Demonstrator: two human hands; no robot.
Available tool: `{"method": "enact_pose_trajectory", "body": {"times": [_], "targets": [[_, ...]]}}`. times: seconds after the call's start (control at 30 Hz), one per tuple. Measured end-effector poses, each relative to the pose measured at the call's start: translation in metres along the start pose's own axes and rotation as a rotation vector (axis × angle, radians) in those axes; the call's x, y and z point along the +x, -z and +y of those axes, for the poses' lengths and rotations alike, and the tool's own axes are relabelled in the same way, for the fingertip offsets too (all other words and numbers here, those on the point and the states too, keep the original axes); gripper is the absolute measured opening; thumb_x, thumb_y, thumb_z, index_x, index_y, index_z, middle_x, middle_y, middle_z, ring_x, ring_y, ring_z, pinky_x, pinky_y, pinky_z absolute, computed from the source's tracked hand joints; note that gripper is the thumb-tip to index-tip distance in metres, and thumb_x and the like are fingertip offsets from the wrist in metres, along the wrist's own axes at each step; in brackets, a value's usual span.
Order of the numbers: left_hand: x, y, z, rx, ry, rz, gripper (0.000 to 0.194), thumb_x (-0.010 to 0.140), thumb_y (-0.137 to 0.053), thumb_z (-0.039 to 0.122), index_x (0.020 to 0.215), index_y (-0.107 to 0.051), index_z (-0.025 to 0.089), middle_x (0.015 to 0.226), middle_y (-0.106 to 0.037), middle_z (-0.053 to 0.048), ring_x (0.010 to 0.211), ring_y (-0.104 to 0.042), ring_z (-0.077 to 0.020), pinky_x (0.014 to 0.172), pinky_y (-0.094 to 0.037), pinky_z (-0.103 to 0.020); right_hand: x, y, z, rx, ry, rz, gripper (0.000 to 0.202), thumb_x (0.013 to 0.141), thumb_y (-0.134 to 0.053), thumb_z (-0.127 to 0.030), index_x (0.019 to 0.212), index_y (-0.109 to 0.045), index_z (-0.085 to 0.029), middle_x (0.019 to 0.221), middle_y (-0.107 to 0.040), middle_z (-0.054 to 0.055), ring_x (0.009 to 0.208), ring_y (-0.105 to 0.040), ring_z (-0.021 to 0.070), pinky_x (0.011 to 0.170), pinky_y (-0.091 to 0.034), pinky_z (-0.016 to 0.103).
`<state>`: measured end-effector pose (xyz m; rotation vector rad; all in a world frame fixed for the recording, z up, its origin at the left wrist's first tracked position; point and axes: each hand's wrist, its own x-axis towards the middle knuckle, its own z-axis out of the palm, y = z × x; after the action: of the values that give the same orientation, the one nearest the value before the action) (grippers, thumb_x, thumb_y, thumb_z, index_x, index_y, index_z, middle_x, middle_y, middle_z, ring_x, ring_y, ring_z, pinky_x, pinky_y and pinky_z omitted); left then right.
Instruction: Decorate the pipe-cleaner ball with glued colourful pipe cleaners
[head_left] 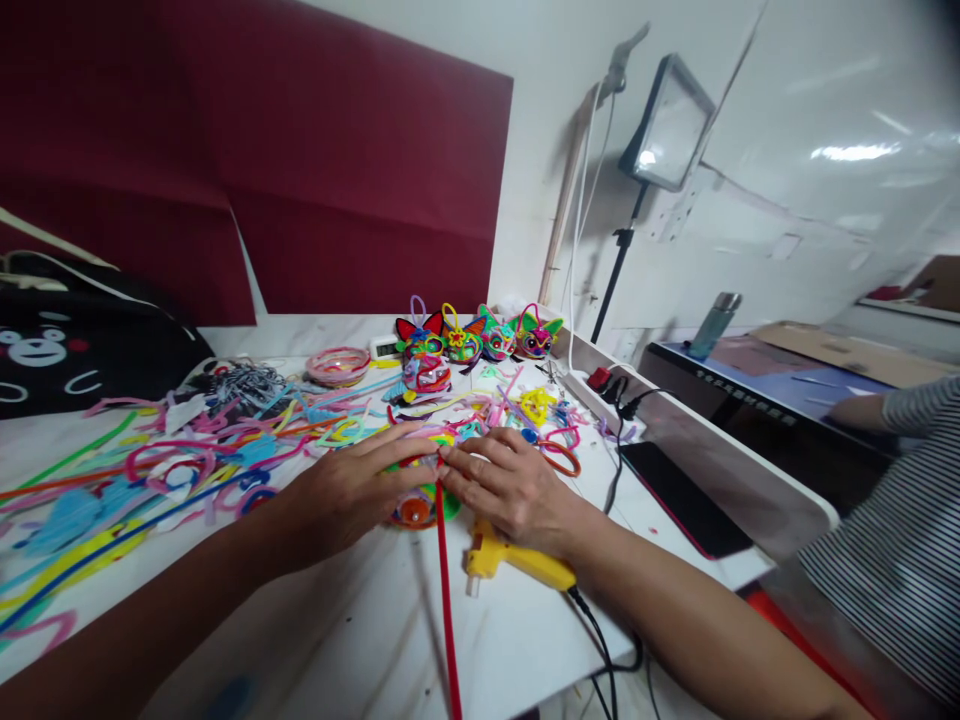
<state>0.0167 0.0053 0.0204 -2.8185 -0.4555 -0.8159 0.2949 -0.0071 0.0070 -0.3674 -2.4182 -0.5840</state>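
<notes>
A round, colourful pipe-cleaner ornament (414, 512) with an orange spot sits on the white table in front of me. My left hand (349, 492) steadies it from the left, fingers laid over its top. From the right, my right hand (510, 485) pinches a red pipe cleaner (445, 590) against the ornament's top edge. The pipe cleaner's long free end hangs down toward the table's near side. Fingers hide much of the ornament. Just under my right wrist lies a yellow glue gun (517, 562), touched by neither set of fingertips.
Loose pipe cleaners (180, 460) cover the table's left half. Several finished animal-head ornaments (480, 338) stand at the back. A black phone (684, 498) and a power strip (611, 400) lie right, beside a raised board (720, 430). Another person's striped sleeve (919, 405) shows far right.
</notes>
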Motion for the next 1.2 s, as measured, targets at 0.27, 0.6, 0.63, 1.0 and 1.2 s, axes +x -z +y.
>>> {"method": "enact_pose_trajectory", "body": {"times": [0.27, 0.6, 0.63, 1.0, 1.2], "targets": [[-0.008, -0.008, -0.003, -0.129, 0.265, 0.044, 0.042, 0.107, -0.041, 0.025, 0.149, -0.047, 0.022, 0.149, -0.059, -0.009, 0.142, -0.052, -0.0228, 0.121, -0.042, -0.041, 0.002, 0.002, -0.002, -0.063, 0.021, 0.035, 0.032, 0.108, -0.041, -0.020, 0.126, -0.064, -0.007, 0.129, -0.073, 0.016, 0.116, -0.062, 0.0281, 0.091, -0.050, 0.045], [-0.003, -0.006, 0.002, -0.178, 0.382, 0.044, 0.043, 0.108, -0.038, 0.038, 0.141, -0.058, 0.020, 0.148, -0.062, -0.008, 0.141, -0.053, -0.0219, 0.120, -0.042, -0.037, 0.001, -0.001, -0.002, -0.102, 0.047, 0.034, 0.032, 0.106, -0.044, -0.020, 0.126, -0.064, -0.006, 0.130, -0.071, 0.019, 0.114, -0.063, 0.0290, 0.088, -0.051, 0.044], [-0.004, -0.007, 0.001, -0.182, 0.384, 0.054, 0.043, 0.108, -0.039, 0.039, 0.140, -0.059, 0.020, 0.147, -0.062, -0.008, 0.141, -0.053, -0.0218, 0.120, -0.042, -0.037, 0.001, -0.001, -0.002, -0.109, 0.050, 0.031, 0.032, 0.106, -0.045, -0.021, 0.127, -0.064, -0.006, 0.130, -0.071, 0.020, 0.114, -0.063, 0.0289, 0.088, -0.050, 0.044], [-0.012, -0.015, -0.006, -0.250, 0.376, 0.071, 0.039, 0.108, -0.040, 0.029, 0.143, -0.056, 0.025, 0.150, -0.060, -0.004, 0.143, -0.051, -0.0209, 0.123, -0.038, -0.041, 0.006, 0.002, -0.003, -0.192, 0.073, 0.037, 0.032, 0.109, -0.042, -0.023, 0.123, -0.065, -0.007, 0.127, -0.073, 0.018, 0.109, -0.063, 0.0270, 0.087, -0.049, 0.041], [-0.011, -0.012, -0.005, -0.226, 0.355, 0.074, 0.041, 0.108, -0.041, 0.029, 0.146, -0.053, 0.028, 0.152, -0.058, 0.000, 0.144, -0.050, -0.0189, 0.123, -0.037, -0.034, 0.004, -0.001, -0.001, -0.196, 0.064, 0.030, 0.032, 0.109, -0.040, -0.021, 0.124, -0.064, -0.006, 0.125, -0.073, 0.018, 0.107, -0.063, 0.0266, 0.087, -0.049, 0.042]]}}
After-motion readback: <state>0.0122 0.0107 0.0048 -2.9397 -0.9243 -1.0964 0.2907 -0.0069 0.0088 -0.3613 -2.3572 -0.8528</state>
